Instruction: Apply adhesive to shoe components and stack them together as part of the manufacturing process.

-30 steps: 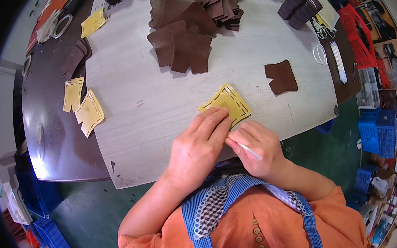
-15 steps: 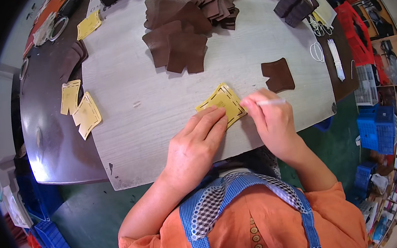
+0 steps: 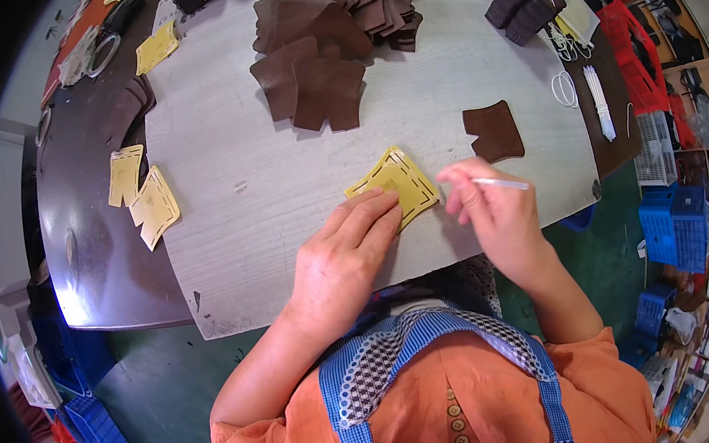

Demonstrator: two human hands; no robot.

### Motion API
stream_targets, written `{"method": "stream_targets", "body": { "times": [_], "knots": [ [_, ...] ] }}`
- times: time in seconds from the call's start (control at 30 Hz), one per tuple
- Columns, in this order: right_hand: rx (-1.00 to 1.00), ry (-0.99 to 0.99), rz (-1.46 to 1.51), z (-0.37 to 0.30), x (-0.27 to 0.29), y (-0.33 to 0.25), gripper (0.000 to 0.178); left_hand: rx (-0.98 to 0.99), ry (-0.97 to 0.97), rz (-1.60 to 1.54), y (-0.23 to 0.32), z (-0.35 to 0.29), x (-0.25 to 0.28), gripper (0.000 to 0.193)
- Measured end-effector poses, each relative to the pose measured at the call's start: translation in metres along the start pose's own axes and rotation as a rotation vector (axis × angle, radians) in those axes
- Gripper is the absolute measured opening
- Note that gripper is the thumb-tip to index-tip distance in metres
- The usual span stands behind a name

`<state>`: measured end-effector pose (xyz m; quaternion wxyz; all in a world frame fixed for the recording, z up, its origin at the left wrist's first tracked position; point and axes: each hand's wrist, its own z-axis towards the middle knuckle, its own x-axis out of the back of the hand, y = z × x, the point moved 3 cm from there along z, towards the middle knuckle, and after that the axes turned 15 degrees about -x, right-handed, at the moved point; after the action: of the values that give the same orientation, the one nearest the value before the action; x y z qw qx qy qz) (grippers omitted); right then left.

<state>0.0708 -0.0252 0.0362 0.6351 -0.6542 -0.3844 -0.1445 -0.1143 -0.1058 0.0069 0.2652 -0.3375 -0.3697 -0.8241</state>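
My left hand lies with fingers stretched over a yellow template, pressing it to the pale board. The template has dark slots along its edges; whatever lies beneath it is hidden. Just off its right corner, my right hand pinches a slim white pen, whose rear end points right. The pen's tip is hidden by the fingers. Beyond that hand, a brown notched leather piece rests flat and apart on the board.
Brown leather pieces are heaped at the board's far middle. More yellow templates lie along its left edge. Dark bundled pieces, a white cord loop and a bundle of white sticks stand to the right. The board's front edge is close to my body.
My right hand has drawn back to the right, off the template's edge, with the pen now tilted. My left hand and the template have barely shifted.
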Motion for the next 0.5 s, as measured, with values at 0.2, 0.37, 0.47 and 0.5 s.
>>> {"method": "stream_targets", "body": {
  "times": [0.2, 0.37, 0.47, 0.5],
  "knots": [
    [0.139, 0.174, -0.196, 0.018, -0.020, 0.016, 0.020, 0.019, -0.051, 0.046, 0.006, 0.002, 0.002, 0.037],
    [-0.015, 0.021, -0.088, 0.018, -0.020, 0.019, 0.026, -0.042, -0.141, 0.096, -0.002, 0.010, 0.011, 0.042],
    [-0.030, 0.215, 0.261, 0.026, 0.018, 0.056, 0.018, -0.021, -0.158, 0.215, -0.023, 0.024, 0.023, 0.054],
    [-0.122, 0.257, 0.278, 0.030, 0.037, 0.072, 0.015, 0.002, -0.148, 0.338, -0.031, 0.028, 0.026, 0.062]
  ]
}}
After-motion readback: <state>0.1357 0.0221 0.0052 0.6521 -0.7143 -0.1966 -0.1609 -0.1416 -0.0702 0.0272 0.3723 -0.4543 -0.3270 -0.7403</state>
